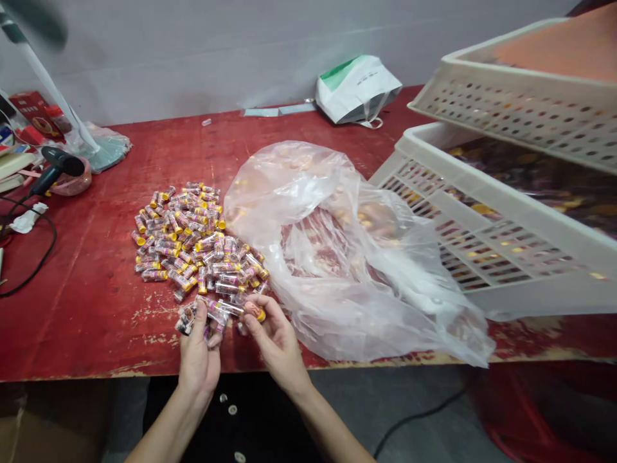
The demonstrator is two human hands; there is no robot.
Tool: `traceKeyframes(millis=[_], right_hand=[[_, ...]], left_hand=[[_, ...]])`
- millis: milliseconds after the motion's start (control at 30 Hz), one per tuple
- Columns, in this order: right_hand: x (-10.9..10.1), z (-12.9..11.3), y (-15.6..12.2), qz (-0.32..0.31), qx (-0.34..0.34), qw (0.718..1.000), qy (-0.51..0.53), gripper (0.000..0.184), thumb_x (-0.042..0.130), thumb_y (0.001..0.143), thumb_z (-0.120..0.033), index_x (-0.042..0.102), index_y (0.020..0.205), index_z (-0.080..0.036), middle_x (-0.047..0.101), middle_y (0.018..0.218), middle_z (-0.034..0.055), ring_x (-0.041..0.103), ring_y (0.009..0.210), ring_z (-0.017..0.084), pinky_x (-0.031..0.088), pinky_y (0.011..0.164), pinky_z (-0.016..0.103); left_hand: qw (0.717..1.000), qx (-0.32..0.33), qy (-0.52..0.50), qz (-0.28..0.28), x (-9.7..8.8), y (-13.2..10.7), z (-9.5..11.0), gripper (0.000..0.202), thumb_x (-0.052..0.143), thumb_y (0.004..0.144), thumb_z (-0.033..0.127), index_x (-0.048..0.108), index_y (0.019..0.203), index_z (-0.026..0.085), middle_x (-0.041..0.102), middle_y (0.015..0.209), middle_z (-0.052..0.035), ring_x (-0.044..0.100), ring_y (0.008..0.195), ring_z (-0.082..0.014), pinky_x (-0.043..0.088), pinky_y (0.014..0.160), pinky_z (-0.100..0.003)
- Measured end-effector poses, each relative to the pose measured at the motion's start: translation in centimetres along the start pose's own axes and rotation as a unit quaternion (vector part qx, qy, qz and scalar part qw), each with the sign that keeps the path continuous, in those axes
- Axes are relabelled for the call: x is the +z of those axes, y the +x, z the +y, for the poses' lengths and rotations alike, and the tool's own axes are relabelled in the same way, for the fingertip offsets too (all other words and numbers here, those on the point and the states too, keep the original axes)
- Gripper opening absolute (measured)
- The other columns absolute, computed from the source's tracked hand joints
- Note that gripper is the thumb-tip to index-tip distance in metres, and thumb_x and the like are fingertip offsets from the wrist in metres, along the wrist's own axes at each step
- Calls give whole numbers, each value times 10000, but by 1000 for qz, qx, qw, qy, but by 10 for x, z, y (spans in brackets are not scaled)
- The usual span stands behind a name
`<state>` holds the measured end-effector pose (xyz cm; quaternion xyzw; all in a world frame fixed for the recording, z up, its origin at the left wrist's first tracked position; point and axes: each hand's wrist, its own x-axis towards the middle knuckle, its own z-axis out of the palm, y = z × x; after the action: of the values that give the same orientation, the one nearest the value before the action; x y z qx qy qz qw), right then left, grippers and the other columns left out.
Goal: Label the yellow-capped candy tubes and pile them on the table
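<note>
Two bare hands hold small capped tubes at the front edge of a red tabletop (81, 308).

The left hand (198, 360) grips a small bunch of tubes (190, 318), its fingers closed around them; the right hand (277, 341) pinches one yellow-capped tube (236, 308). A pile of tubes (178, 241) lies just ahead, beside a crumpled clear plastic bag (347, 270). Two white slotted crates (501, 193) block the right side.
</note>
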<state>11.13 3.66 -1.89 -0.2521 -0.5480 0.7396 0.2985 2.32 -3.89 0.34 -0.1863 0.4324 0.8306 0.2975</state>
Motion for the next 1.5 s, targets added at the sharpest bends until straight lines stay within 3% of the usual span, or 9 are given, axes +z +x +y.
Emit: traceKeyframes(millis=[100, 367, 767, 833, 1000, 1167, 1300, 1400, 1500], right_hand=[[-9, 4, -11, 6, -27, 998, -49, 275, 600, 920, -270, 569, 1193, -254, 603, 1188, 48, 588, 1135, 166, 473, 994, 280], [-19, 17, -26, 39, -74, 993, -85, 247, 640, 893, -194, 606, 1131, -254, 670, 1077, 57, 671, 1001, 187, 543, 893, 300], [-29, -7, -24, 24, -184, 958, -220, 369, 622, 878, -111, 655, 1207, -275, 673, 1112, 73, 649, 1045, 216, 546, 891, 340], [-31, -14, -27, 6, -198, 948, -248, 438, 585, 892, -94, 620, 1278, -297, 665, 1163, 78, 640, 1088, 224, 536, 929, 359], [-37, -27, -31, -125, -198, 934, -271, 539, 456, 931, -61, 514, 1401, -317, 630, 1286, 85, 601, 1201, 226, 519, 984, 380], [-28, -22, -24, -69, -197, 955, -213, 488, 566, 897, -71, 610, 1308, -329, 678, 1234, 68, 651, 1129, 219, 547, 935, 355], [-18, -18, -18, 31, -208, 964, -160, 336, 653, 846, -65, 760, 1031, -323, 754, 954, 34, 713, 873, 189, 577, 771, 308], [-12, -17, -19, 77, -211, 964, -145, 264, 688, 820, -77, 780, 933, -297, 752, 873, 36, 708, 803, 193, 576, 724, 318], [-8, -17, -21, 83, -200, 966, -141, 212, 680, 833, -103, 775, 903, -279, 743, 872, 46, 702, 810, 202, 578, 727, 336]], left_hand=[[1000, -21, -16, 4, 2, 0, 4, 332, 859, 616, 173, 611, 832, 128, 556, 751, 34, 468, 536, -24, 291, 357, -111], [996, -83, -24, -15, -2, -1, 1, 312, 845, 651, 222, 580, 786, 124, 520, 712, 35, 455, 518, -22, 286, 345, -104], [995, -95, 2, -39, -3, -6, -1, 380, 862, 624, 273, 549, 798, 146, 520, 755, 33, 461, 541, -26, 282, 362, -105], [996, -78, 21, -41, -4, -8, -2, 381, 861, 626, 277, 551, 807, 152, 521, 755, 33, 479, 554, -34, 290, 372, -110], [994, -58, 74, -59, -6, -15, -4, 397, 850, 636, 354, 573, 834, 148, 538, 742, 21, 485, 557, -40, 282, 385, -115], [985, -43, 136, -93, -6, -22, -6, 367, 812, 685, 389, 574, 827, 147, 544, 670, 23, 457, 503, -32, 226, 372, -114], [979, -26, 178, -100, -5, -28, -7, 378, 811, 678, 408, 557, 768, 142, 533, 610, 24, 457, 475, -39, 203, 360, -121], [977, -18, 187, -99, -4, -34, -10, 391, 820, 660, 415, 557, 755, 142, 532, 588, 24, 452, 462, -41, 199, 359, -124], [977, -16, 190, -93, 1, -34, -13, 405, 835, 636, 416, 560, 745, 140, 527, 563, 26, 444, 453, -44, 200, 359, -126]])
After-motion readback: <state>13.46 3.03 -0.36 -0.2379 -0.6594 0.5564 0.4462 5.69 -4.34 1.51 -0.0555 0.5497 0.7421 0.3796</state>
